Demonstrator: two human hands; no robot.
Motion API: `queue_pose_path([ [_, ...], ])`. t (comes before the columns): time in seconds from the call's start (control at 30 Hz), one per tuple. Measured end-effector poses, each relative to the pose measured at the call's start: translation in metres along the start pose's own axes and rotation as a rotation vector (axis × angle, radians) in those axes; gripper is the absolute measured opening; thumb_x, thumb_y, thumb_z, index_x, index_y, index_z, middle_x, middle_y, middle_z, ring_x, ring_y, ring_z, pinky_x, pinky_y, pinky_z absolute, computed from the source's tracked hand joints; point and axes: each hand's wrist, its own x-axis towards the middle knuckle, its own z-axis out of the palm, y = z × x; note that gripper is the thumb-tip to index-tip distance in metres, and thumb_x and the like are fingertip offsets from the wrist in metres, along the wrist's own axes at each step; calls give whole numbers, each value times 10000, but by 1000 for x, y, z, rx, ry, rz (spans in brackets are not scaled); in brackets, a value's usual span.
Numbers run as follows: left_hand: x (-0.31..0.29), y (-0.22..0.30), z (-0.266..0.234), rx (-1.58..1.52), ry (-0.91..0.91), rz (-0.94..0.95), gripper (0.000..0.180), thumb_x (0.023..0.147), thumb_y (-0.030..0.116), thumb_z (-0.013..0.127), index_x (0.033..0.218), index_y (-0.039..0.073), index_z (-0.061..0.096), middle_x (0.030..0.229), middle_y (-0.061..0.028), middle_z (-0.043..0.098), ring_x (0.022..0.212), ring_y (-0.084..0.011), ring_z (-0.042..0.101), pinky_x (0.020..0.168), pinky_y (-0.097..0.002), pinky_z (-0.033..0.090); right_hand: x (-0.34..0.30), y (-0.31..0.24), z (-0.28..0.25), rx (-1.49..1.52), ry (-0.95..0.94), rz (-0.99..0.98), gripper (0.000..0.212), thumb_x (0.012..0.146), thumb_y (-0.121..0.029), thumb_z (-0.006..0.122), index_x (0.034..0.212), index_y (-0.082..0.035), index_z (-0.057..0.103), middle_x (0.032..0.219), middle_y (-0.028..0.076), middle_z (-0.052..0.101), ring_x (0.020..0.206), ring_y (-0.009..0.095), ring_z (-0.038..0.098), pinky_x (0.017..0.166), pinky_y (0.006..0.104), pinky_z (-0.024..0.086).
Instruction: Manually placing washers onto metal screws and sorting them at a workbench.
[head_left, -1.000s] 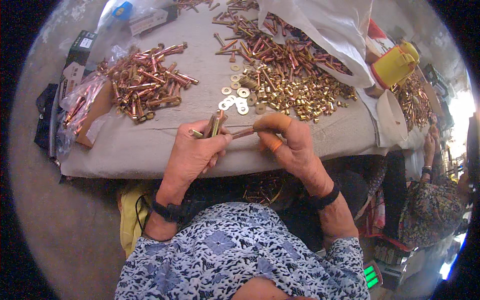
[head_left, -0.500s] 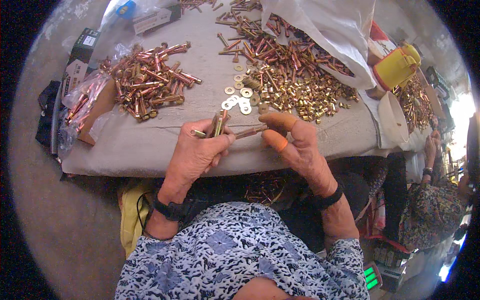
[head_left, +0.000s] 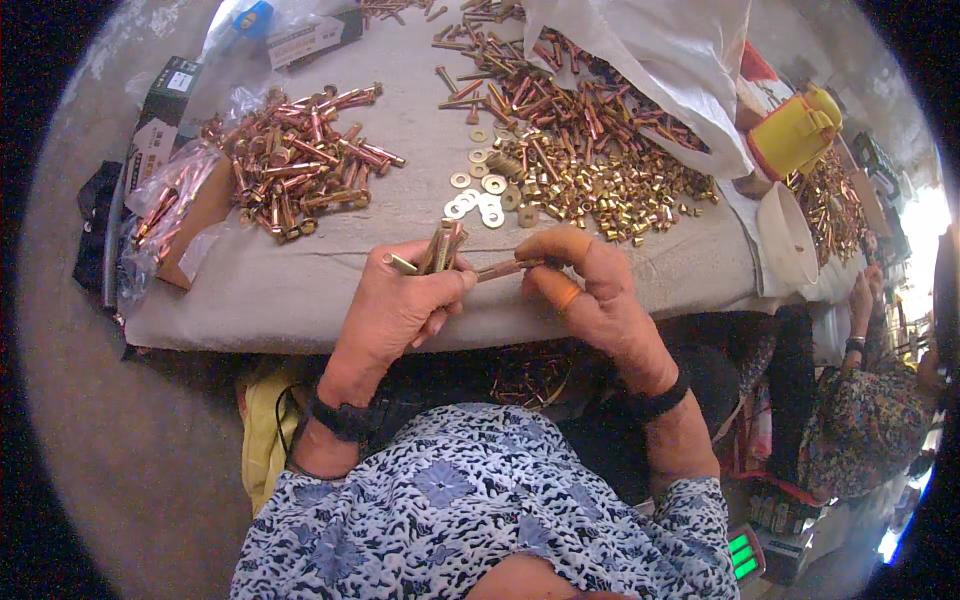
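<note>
Several brass-coloured bolts (head_left: pixel 443 246) stand bunched in my left hand (head_left: pixel 378 305), which is closed round them near the table's front edge. One more bolt (head_left: pixel 500 268) sticks out sideways from the left fingertips toward the right. Orange finger covers are on the thumb and forefinger of my right hand (head_left: pixel 608 305), and these pinch the far end of that bolt. Whether a small part sits between those fingertips is hidden. Just beyond the hands lie flat washers (head_left: pixel 488 210), beside a heap of small brass nuts or sleeves (head_left: pixel 625 195).
A pile of assembled bolts (head_left: pixel 300 165) lies at the left by an open cardboard box (head_left: pixel 200 225). More bolts (head_left: pixel 590 105) spill from a white sack (head_left: pixel 660 50). At the right are a white bowl (head_left: pixel 785 235), a yellow container (head_left: pixel 795 135) and another person's arm (head_left: pixel 860 305).
My right thumb and forefinger have closed onto the end of the sideways bolt, where they stood apart before. The left hand's bunch of bolts has shifted slightly.
</note>
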Motion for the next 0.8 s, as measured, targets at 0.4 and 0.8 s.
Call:
queue_pose_path([
  [0.4, 0, 0, 4, 51, 23, 18, 104, 779, 134, 612, 781, 29, 607, 529, 17, 515, 382, -22, 435, 304, -181, 293, -5, 2, 2, 15, -11, 41, 193, 791, -43, 593, 985, -40, 592, 865, 127, 616, 785, 268, 606, 679, 335, 477],
  [0.8, 0, -3, 4, 40, 13, 39, 106, 777, 139, 603, 759, 35, 603, 536, 15, 516, 383, -24, 431, 305, -180, 294, -2, -11, 0, 91, -65, 302, 228, 795, -30, 583, 1020, -61, 606, 871, 107, 626, 749, 210, 607, 664, 309, 484],
])
